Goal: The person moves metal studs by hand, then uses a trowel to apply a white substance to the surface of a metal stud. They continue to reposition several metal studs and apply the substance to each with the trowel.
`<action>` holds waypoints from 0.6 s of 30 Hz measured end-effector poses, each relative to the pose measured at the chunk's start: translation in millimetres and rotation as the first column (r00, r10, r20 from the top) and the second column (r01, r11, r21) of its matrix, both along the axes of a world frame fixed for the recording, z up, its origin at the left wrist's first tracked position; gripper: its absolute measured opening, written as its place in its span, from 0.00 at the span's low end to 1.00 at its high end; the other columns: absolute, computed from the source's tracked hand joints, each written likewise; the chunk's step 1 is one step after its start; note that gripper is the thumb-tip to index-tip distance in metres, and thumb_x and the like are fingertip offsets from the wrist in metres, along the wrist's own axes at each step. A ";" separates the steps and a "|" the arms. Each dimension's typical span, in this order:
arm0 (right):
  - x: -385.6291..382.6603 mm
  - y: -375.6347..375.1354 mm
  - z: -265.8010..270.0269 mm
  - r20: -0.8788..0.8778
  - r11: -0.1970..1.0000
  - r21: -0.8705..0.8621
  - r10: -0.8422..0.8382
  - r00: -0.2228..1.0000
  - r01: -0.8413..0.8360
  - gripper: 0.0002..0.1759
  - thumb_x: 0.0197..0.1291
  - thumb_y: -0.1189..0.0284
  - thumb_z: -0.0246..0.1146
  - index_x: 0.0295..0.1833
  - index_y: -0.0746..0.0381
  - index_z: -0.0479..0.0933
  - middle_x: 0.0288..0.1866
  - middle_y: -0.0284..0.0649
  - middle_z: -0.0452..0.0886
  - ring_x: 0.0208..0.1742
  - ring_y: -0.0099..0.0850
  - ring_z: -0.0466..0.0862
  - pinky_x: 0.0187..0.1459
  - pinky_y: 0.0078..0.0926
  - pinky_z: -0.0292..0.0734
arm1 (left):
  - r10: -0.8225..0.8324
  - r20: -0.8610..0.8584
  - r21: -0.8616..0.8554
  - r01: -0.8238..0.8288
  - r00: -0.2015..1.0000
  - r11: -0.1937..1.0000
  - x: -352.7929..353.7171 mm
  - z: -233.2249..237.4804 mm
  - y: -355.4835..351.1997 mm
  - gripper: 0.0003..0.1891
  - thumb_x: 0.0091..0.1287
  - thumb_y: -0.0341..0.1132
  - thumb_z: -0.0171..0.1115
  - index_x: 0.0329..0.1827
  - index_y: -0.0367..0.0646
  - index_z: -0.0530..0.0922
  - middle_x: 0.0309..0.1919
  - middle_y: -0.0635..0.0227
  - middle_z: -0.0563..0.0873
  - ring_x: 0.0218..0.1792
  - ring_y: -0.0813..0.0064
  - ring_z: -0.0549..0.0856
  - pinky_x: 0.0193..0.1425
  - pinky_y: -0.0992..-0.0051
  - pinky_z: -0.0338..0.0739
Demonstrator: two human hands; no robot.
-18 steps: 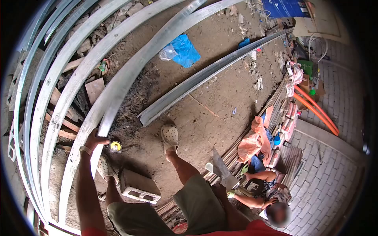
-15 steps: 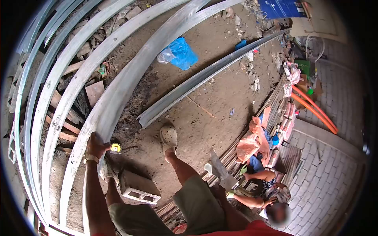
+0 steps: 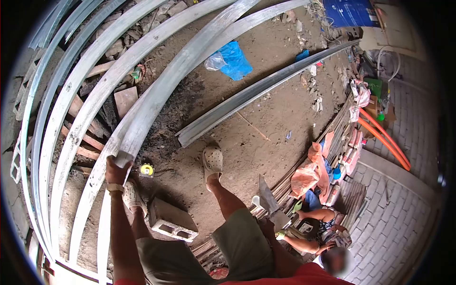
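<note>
My left hand (image 3: 118, 171) is closed around the near end of a long galvanized metal strip (image 3: 178, 71), which looks bowed through the lens. That strip lies across another pale metal length (image 3: 97, 178). Just right of the hand, a yellow tape measure (image 3: 147, 169) rests on the dirt. My right hand (image 3: 267, 228) is low beside my right thigh, dark and partly hidden, near a flat grey metal piece (image 3: 270, 197). I cannot make out whether its fingers hold that piece.
A hollow concrete block (image 3: 173, 221) stands by my left foot. Another metal channel (image 3: 266, 90) lies on the dirt beyond my right foot. Blue plastic (image 3: 235, 61) is farther ahead. A person (image 3: 316, 232) sits at the right, near bundled strips and orange tubes (image 3: 384, 137).
The view has shifted, moving the scene right and slightly up. The gripped metal strip now stands more apart from the one beneath it. My left hand keeps its hold.
</note>
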State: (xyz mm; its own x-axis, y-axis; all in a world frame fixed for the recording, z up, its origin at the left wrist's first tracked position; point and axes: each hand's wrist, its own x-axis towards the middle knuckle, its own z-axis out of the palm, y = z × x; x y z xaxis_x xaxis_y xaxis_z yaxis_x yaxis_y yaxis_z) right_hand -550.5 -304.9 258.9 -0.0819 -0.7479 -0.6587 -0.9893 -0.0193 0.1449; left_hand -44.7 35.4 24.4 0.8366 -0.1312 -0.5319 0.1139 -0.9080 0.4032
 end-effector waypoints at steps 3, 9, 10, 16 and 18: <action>-12.1 -0.5 -8.6 -0.023 1.000 -0.011 0.028 0.999 -0.028 0.39 0.44 0.51 0.74 0.52 0.74 0.76 0.46 0.62 0.82 0.51 0.52 0.83 0.49 0.44 0.78 | -0.169 -0.324 -0.236 0.093 0.931 0.967 53.7 -32.4 15.0 0.53 0.41 0.54 0.81 0.65 0.32 0.64 0.55 0.42 0.79 0.58 0.51 0.79 0.61 0.59 0.74; -2.2 1.5 -13.2 0.102 0.982 -0.091 0.175 0.979 -0.166 0.33 0.49 0.56 0.71 0.52 0.70 0.74 0.48 0.61 0.81 0.51 0.53 0.81 0.49 0.44 0.75 | -0.203 -0.158 -0.122 0.185 0.966 0.975 7.1 -52.8 9.5 0.47 0.35 0.62 0.79 0.51 0.35 0.71 0.45 0.49 0.84 0.43 0.51 0.84 0.47 0.57 0.78; 5.7 -3.5 -13.2 0.111 0.986 -0.052 0.165 0.980 -0.160 0.36 0.48 0.56 0.72 0.56 0.71 0.72 0.50 0.61 0.80 0.54 0.53 0.80 0.53 0.41 0.75 | -0.186 -0.058 -0.019 0.185 0.981 0.982 -6.0 -37.2 -3.8 0.42 0.37 0.62 0.79 0.46 0.39 0.72 0.39 0.54 0.86 0.36 0.53 0.86 0.40 0.56 0.80; 107.6 -29.5 -36.4 0.328 0.989 -0.089 0.139 0.934 -0.116 0.32 0.48 0.58 0.73 0.52 0.69 0.75 0.43 0.56 0.82 0.45 0.44 0.82 0.45 0.40 0.77 | -0.179 -0.023 0.087 0.181 0.984 0.980 -40.9 18.9 -40.9 0.32 0.43 0.49 0.79 0.44 0.45 0.71 0.31 0.57 0.86 0.32 0.55 0.87 0.34 0.57 0.80; 172.4 -42.7 -34.6 0.371 0.995 0.005 0.095 0.924 -0.104 0.29 0.51 0.59 0.72 0.51 0.70 0.76 0.40 0.54 0.83 0.40 0.42 0.83 0.41 0.38 0.77 | -0.205 -0.162 -0.087 0.193 0.965 0.977 -8.3 22.6 -27.1 0.31 0.40 0.44 0.80 0.46 0.43 0.74 0.33 0.54 0.86 0.35 0.54 0.87 0.39 0.59 0.80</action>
State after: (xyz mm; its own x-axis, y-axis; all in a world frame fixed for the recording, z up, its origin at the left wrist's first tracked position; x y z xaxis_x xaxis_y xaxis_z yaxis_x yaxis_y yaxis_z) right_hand -378.1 -347.6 224.3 0.2447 -0.7236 -0.6454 -0.9653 -0.1189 -0.2326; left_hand -53.1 8.3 47.0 0.6884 -0.3279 -0.6469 0.0053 -0.8896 0.4566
